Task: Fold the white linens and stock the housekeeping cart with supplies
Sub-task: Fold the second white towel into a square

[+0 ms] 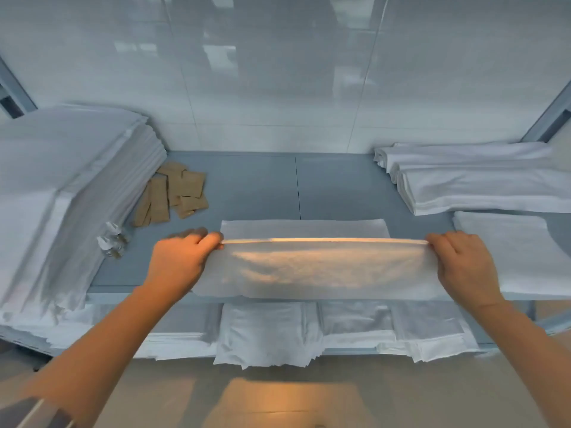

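Observation:
A white linen (321, 267) lies across the front of the grey-blue shelf (262, 186), its near half lifted and its far part flat on the shelf. My left hand (182, 257) pinches the raised edge at its left corner. My right hand (460, 261) pinches the same edge at its right corner. The edge is stretched straight between both hands, a little above the shelf.
A tall stack of folded white linens (71, 186) fills the left. Brown paper packets (176, 193) and small clear bottles (112, 240) lie beside it. Folded linens (482, 177) and a flat white cloth (522, 251) sit right. More linens (268, 335) fill the lower shelf.

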The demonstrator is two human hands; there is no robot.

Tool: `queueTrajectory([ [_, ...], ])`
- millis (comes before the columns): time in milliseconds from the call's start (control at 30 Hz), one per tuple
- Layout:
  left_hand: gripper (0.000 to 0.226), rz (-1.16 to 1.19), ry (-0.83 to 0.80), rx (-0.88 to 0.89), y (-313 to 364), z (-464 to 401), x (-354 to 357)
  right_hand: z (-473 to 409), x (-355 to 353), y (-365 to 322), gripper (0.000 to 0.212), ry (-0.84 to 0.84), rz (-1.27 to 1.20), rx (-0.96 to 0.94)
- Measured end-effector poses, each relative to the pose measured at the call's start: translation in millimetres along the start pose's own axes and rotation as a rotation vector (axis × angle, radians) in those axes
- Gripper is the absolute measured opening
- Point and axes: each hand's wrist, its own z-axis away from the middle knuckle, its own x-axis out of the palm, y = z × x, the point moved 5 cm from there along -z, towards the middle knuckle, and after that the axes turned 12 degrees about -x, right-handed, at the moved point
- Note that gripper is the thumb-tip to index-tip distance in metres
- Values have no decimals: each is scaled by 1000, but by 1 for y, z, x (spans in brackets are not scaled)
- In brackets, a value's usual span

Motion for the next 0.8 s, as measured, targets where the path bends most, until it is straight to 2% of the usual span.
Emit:
queueTrajectory([
  [67, 22, -19, -115, 13, -4, -17, 17, -11, 13, 11, 28, -19, 14, -30],
  [133, 12, -23, -207, -16, -13, -35, 37, -19, 33, 24, 28, -52, 15, -50],
  [200, 10, -9, -205, 45, -15, -53, 57, -26, 59, 36, 25, -101, -8, -72],
  [333, 33, 4, -249, 60, -29, -81, 124, -41, 129, 56, 22, -202, -60, -147],
  [433, 30, -2, -295, -18, -45, -84, 191, -45, 188, 58, 12, -281, -120, -137],
  [533, 17, 50, -383, -168, -55, -80, 241, -44, 238, 54, 17, -376, -119, -111],
  [667, 20, 49, -406, -246, -61, -76, 273, -33, 277, 47, 19, -440, -139, -123],
  [800, 24, 15, -390, -226, -64, -81, 284, -25, 295, 53, 11, -487, -177, -46],
])
